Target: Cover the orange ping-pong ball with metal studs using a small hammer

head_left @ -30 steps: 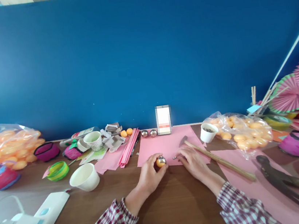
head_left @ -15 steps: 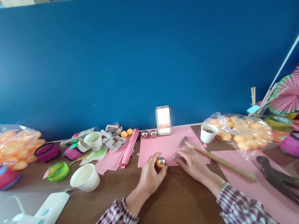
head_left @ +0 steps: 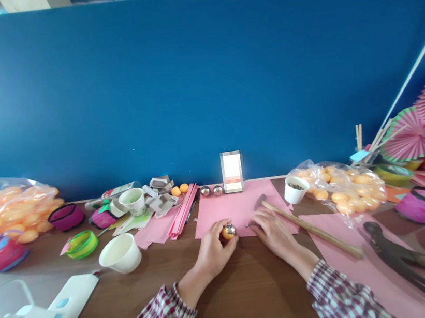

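Note:
My left hand (head_left: 213,248) is closed around an orange ball (head_left: 229,234) whose upper part is covered in shiny silver pieces, while its orange side faces me. My right hand (head_left: 272,228) pinches a small shiny metal piece (head_left: 247,225) between thumb and forefinger, a short way right of the ball; its exact kind is too small to tell. Both hands hover near the front edge of a pink sheet (head_left: 238,205). Two silver-covered balls (head_left: 212,191) sit at the sheet's back left. A white cup (head_left: 295,191) with small dark pieces inside stands to the right.
A wooden-handled hammer (head_left: 311,227) lies beside my right hand, with a claw hammer (head_left: 397,254) further right. Bags of orange balls (head_left: 349,188) flank the table. At left are a white bowl (head_left: 120,254) and a power strip (head_left: 65,308). A blue panel (head_left: 201,77) rises behind.
Both hands keep nearly the same pose, the left on the ball and the right pinching the small piece. The whole view has shifted very slightly.

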A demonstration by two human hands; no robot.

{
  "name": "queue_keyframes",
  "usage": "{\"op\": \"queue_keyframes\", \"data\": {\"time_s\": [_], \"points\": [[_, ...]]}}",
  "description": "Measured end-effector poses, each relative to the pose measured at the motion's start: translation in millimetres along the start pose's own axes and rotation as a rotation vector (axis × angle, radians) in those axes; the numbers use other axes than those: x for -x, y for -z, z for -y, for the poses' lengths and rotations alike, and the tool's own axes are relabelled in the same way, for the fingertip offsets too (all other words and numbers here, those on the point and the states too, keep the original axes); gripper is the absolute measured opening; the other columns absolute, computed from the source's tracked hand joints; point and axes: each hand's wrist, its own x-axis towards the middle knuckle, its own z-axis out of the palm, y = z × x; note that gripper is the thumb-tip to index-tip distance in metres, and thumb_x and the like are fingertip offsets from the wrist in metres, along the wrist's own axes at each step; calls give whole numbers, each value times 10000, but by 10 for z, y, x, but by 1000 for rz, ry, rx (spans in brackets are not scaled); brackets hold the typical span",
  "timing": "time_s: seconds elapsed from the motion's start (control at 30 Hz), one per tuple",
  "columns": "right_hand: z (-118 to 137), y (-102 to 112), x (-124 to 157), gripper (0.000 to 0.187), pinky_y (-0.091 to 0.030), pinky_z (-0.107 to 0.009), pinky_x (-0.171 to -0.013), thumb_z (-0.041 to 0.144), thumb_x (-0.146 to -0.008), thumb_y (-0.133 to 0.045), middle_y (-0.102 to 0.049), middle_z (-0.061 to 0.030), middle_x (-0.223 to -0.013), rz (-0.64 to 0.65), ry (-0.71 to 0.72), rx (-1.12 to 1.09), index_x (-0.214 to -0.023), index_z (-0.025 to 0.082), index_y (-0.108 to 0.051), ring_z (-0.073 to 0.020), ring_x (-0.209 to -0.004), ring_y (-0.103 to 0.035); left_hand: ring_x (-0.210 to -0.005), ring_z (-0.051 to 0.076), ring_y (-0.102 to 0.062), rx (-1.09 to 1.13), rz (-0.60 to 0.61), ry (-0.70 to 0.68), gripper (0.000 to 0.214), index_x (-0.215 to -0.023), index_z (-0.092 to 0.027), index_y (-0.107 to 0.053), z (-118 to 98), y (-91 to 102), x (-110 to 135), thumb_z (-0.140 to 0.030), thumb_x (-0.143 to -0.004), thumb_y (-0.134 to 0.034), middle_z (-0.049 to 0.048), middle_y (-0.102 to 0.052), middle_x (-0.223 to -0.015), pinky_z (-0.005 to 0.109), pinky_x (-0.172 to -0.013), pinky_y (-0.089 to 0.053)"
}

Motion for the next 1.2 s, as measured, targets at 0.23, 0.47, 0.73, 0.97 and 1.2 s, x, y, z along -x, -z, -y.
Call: {"op": "queue_keyframes", "data": {"time_s": [0.23,0.47,0.73,0.97,1.2], "points": [[17,20,-6,153,-411,-344,-764,180,-854,-440,-604,-47,-784,-29,-8,12,-768,193,-566,-206,-804,-539,-943,197,-604,4,5,4,359,-1088,-195,-565,7,2,-1,-182,-731,-594,64,-639,-1030,323,-867,-474],[0,-38,8,121,-412,-312,-720,180,-854,-445,-606,-36,-758,-119,-52,3,-802,188,-554,-189,-756,-554,-950,201,-598,4,24,20,378,-1118,-191,-550,0,10,-1,-189,-742,-588,73,-625,-1052,335,-871,-472],[136,-38,3,119,-439,-297,-692,208,-858,-445,-608,-57,-803,-163,-103,-100,-834,182,-559,-193,-777,-563,-951,206,-593,14,33,21,366,-1106,-198,-554,4,13,-3,-188,-742,-583,74,-628,-1048,338,-863,-469],[605,-149,28,158,-464,-257,-677,309,-865,-458,-640,-26,-773,-133,-329,-592,-807,194,-548,-167,-719,-592,-950,189,-591,83,-9,81,437,-1198,-204,-464,11,9,-7,-163,-768,-524,60,-617,-1046,336,-848,-476],[512,-203,26,214,-464,-284,-708,381,-852,-480,-651,-49,-817,-145,-353,-604,-809,188,-562,-189,-751,-595,-1009,203,-573,98,-47,16,361,-1112,-193,-542,2,27,-18,-138,-755,-530,84,-581,-1097,336,-854,-486]]}}
